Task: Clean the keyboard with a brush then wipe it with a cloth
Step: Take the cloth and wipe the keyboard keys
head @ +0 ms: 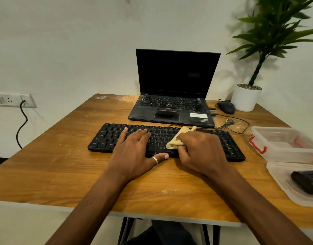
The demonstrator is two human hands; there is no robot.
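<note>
Here right fingers [185, 150] bunch soft yellow cloth [175, 141], left fingers [139, 134] flat on black keyboard [106, 138].

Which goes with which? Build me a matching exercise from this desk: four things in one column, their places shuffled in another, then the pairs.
Things:
1. yellow crumpled cloth
2. black wired computer mouse
3. clear plastic box with red latches
4. black open laptop

Places:
A. next to the white round plant pot
B. at the right edge of the wooden table
C. behind the black external keyboard
D. gripped by the right hand on the keys

Pairs: 1-D, 2-A, 3-B, 4-C.
</note>
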